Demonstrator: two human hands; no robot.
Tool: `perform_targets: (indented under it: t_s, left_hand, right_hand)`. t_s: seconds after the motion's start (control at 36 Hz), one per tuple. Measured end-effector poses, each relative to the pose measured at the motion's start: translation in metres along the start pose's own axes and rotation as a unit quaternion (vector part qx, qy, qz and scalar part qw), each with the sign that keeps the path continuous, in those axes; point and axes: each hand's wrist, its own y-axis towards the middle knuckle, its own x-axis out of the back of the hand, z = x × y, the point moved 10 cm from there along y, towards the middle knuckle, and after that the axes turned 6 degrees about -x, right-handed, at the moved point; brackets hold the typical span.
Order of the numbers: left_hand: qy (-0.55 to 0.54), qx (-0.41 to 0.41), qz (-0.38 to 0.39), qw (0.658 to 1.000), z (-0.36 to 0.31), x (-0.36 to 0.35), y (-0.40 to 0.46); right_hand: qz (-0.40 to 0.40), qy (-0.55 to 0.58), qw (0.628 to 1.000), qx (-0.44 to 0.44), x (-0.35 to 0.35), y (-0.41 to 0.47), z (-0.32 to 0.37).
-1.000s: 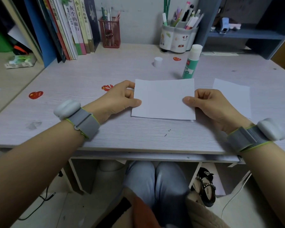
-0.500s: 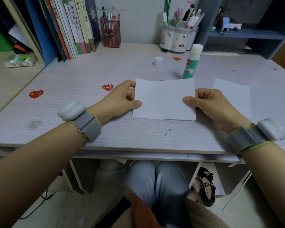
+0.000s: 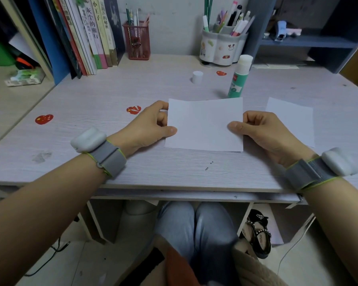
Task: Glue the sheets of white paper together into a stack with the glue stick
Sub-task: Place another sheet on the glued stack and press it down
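A white paper stack (image 3: 203, 124) lies on the desk in front of me, a lower sheet's edge showing along its bottom. My left hand (image 3: 147, 126) pinches its left edge, thumb on top. My right hand (image 3: 262, 131) pinches its right edge the same way. One more white sheet (image 3: 293, 118) lies flat to the right. The green glue stick (image 3: 239, 77) stands upright and uncapped just behind the stack. Its white cap (image 3: 197, 77) stands apart to the left.
Behind stand a white pen holder (image 3: 221, 46), a red mesh pencil cup (image 3: 136, 40) and a row of books (image 3: 91, 36). Red heart stickers (image 3: 44, 119) dot the wooden desk (image 3: 91, 96). A blue shelf (image 3: 310, 41) sits back right.
The stack's far edge has lifted slightly and shifted a little toward the back between my two hands. Both hands keep their hold.
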Motion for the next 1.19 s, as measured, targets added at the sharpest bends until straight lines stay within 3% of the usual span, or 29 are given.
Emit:
perform_targets:
  t_s: [0.25,1.19]
  left_hand:
    - [-0.006,0.004,-0.005,1.000,0.001,0.001,-0.001]
    - [0.038,-0.034,0.005,0.999,-0.007,0.000,-0.002]
  right_hand:
    - [0.038,0.003,0.999,-0.001,-0.005,-0.005,0.004]
    - [0.020,-0.072,0.997,0.001,0.000,0.000,0.000]
